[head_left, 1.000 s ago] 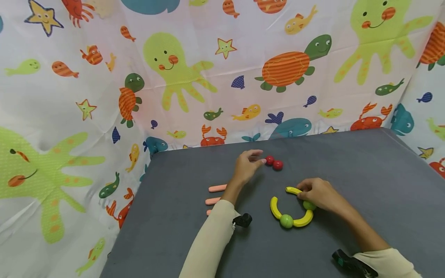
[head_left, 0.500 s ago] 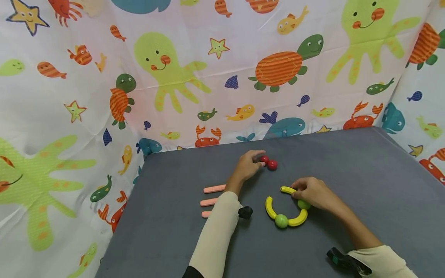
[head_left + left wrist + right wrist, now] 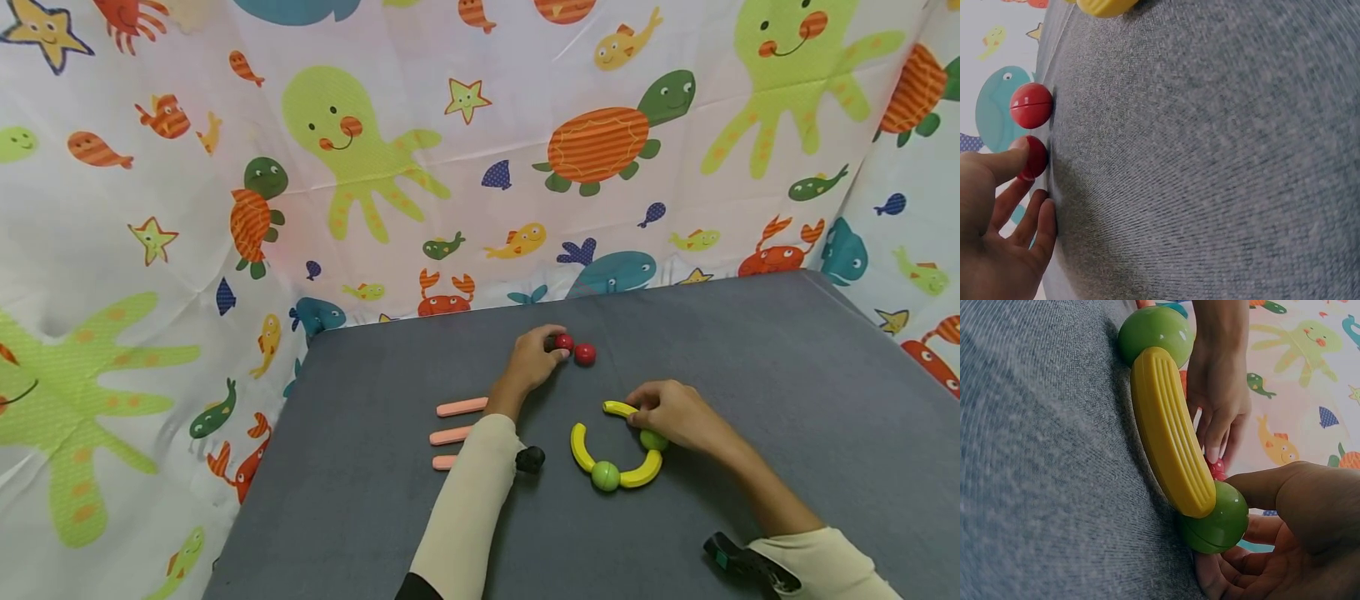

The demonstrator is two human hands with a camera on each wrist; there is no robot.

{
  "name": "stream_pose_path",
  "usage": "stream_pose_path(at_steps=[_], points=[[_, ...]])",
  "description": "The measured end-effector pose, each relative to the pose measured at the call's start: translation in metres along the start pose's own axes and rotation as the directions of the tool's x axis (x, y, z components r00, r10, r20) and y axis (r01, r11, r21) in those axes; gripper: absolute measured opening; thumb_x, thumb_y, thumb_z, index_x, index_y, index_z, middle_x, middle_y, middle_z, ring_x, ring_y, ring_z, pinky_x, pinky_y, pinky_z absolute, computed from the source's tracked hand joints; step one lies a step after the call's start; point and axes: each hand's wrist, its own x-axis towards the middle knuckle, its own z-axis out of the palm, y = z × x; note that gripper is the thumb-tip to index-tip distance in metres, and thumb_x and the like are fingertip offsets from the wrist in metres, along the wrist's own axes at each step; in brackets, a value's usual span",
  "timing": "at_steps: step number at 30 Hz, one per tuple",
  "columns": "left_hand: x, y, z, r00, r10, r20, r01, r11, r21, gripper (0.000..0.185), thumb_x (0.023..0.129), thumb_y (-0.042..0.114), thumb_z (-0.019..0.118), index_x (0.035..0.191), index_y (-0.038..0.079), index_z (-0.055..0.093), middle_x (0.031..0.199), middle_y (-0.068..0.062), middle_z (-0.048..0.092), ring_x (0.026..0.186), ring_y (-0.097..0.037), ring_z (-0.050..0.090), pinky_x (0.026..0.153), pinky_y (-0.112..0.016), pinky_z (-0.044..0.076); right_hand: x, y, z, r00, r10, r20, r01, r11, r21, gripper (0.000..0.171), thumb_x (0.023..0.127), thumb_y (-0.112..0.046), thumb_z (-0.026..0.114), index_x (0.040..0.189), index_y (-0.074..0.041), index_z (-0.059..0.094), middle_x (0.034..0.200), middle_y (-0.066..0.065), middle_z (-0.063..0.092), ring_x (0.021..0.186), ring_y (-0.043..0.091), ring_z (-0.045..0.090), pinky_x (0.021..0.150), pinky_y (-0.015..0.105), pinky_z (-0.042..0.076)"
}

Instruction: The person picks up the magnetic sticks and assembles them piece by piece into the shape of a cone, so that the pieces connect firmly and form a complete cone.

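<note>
Head view shows a half-built ring on the grey bench: three yellow curved pieces joined by two green balls, open on the side toward the left hand. I'd judge the work somewhere past the middle, since the arc is not closed and loose parts lie untouched.

The right hand sits on the far end of the arc, fingers curled round the green ball there; the right wrist view shows that ball held against the fingertips with a ribbed yellow piece running away from it to the other green ball.

The left hand is further out, beyond the arc, its thumb and fingers pinching the nearer of two red balls; the other red ball lies just beside it, toward the right hand. The left wrist view shows a fingertip pressed on that ball, still down on the bench, so it has not been lifted.

Three pink sticks lie by the left forearm, not yet used
</note>
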Motion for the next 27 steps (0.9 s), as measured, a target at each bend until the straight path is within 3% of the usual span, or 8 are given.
stream_pose_path(at_steps=[12, 27], points=[[-0.002, 0.002, -0.002, 0.997, -0.033, -0.072, 0.032, 0.999, -0.02, 0.032, 0.087, 0.018, 0.075, 0.117, 0.015, 0.065, 0.113, 0.001, 0.067, 0.101, -0.013, 0.061, 0.091, -0.029, 0.049, -0.001, 0.0, 0.0, 1.0, 0.001, -0.002, -0.001, 1.0, 0.002, 0.024, 0.087, -0.018, 0.069, 0.108, -0.006, 0.071, 0.078, 0.002, 0.059, 0.065, 0.016, 0.051, 0.053, 0.028, 0.041], [-0.009, 0.002, -0.01, 0.997, 0.006, -0.071, -0.01, 0.998, -0.056, 0.045, 0.087, 0.019, 0.074, 0.131, 0.015, 0.06, 0.12, 0.001, 0.065, 0.106, -0.017, 0.062, 0.092, -0.032, 0.05, -0.001, -0.002, 0.001, 1.0, -0.006, -0.005, 0.006, 1.0, -0.021, 0.023, 0.088, -0.019, 0.071, 0.106, -0.005, 0.073, 0.083, 0.003, 0.063, 0.07, 0.016, 0.053, 0.057, 0.029, 0.044]])
